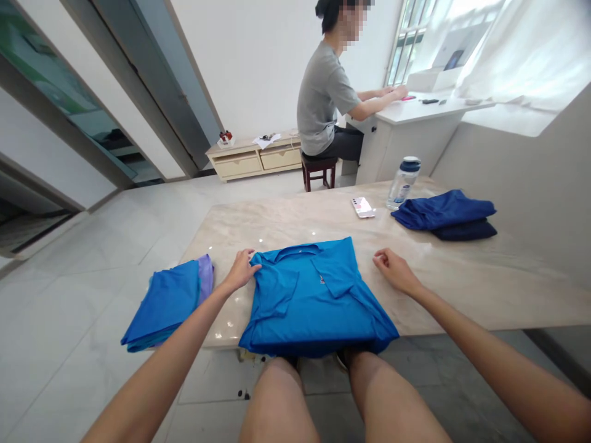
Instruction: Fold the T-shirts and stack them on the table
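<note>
A bright blue polo shirt (314,298) lies partly folded on the marble table (462,277), its lower edge hanging over the near rim. My left hand (241,269) pinches the shirt's left shoulder near the collar. My right hand (393,269) rests loosely curled on the tabletop just right of the shirt, not touching it, with nothing visible in its fingers.
A stack of folded blue and purple garments (170,301) sits on the table's left corner. Folded dark blue clothes (446,214), a water bottle (403,182) and a phone (362,207) lie at the far right. A person in a grey shirt (323,98) sits at a white desk beyond.
</note>
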{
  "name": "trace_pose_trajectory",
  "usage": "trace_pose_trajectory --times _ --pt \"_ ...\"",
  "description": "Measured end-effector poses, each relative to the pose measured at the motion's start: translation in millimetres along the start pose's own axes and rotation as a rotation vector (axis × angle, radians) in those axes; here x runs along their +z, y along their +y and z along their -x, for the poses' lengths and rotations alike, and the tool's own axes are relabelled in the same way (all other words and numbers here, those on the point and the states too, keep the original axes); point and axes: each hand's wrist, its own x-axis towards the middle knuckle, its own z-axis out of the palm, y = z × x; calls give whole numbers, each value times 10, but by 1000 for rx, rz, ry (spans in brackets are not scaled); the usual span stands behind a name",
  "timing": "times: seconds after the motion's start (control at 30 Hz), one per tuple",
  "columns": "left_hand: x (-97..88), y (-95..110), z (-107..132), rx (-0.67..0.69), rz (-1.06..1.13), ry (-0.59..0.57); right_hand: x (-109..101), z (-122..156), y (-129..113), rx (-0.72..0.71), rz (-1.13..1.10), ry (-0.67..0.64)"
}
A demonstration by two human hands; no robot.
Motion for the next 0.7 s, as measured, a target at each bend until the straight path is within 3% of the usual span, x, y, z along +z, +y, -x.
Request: trace_pose_trajectory --times 0.13,0.3,0.4,0.53,0.63,0.7 --pt "-29 -163 -479 14 -73 -103 24 -780 -360 -239 123 -146" --pt "-3 -50 -853 45 -63 -498 107 -1412 -753 -199 350 -498" --pt "-15 114 -863 119 -126 -695 107 -1516 -862 -176 433 -706" --pt "-77 306 -709 102 -115 -878 15 -1469 -938 -160 479 -917" --pt "-153 402 -624 72 -167 -958 -110 -1415 -1017 -209 467 -910" --pt "-217 483 -649 96 -193 -878 -211 -1406 -1107 -235 516 -809"
